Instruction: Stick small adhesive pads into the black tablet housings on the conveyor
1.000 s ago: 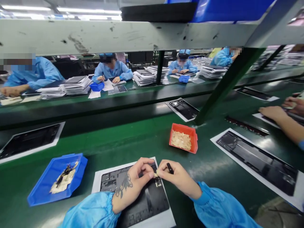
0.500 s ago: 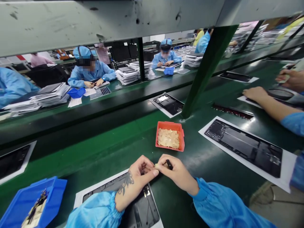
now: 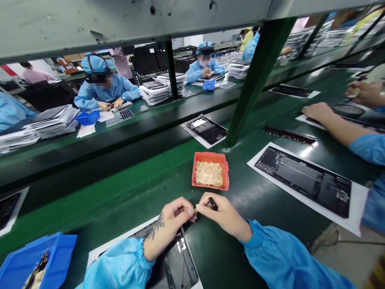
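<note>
My left hand (image 3: 173,218) and my right hand (image 3: 221,214) meet fingertip to fingertip just above the green belt (image 3: 114,188), both pinching a small tan piece (image 3: 196,208). A thin black tool (image 3: 213,203) is also held in my right hand's fingers. Under my left wrist lies an open tablet housing (image 3: 177,263) on a white sheet. An orange tray (image 3: 210,174) of tan pieces stands just beyond my hands.
A blue tray (image 3: 36,261) with parts sits at the lower left. Another open housing (image 3: 305,180) lies on a white sheet at right, near a co-worker's hands (image 3: 319,112). A green post (image 3: 255,76) rises behind the orange tray. People in blue coats work across the line.
The view has swung right and down, so the blue tray and the housing slid toward the lower left. My hands stay pinched together on the tan piece, lifted off the housing.
</note>
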Available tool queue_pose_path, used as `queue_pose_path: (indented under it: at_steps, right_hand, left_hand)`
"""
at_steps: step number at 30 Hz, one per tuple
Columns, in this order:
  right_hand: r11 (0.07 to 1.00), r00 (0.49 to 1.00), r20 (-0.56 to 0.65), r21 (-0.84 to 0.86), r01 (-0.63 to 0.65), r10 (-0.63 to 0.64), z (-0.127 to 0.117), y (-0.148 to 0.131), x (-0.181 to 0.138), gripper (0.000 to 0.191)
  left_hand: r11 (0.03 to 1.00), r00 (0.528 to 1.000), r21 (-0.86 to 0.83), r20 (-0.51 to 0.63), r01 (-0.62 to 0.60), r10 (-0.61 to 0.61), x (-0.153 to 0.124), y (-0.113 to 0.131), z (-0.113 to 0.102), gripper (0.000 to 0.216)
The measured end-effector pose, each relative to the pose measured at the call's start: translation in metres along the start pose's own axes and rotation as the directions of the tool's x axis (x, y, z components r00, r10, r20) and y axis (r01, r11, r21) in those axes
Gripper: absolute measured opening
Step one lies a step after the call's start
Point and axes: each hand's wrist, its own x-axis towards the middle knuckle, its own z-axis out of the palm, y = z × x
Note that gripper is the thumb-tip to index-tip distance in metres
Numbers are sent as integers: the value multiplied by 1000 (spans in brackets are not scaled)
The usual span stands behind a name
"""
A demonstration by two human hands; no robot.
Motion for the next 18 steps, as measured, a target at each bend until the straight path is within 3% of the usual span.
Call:
queue_pose_path:
  at_steps: [11,18]
  right_hand:
    - [1000,1000,10,3,-7,6,0,0,0,19]
    - [998,1000,18,62,-3,2,-1,1,0,21]
  left_hand:
    - [997,999,75,-24,34,-32,0,1,1,25]
    - [998,1000,-64,11,28,-28,2,-2,1,24]
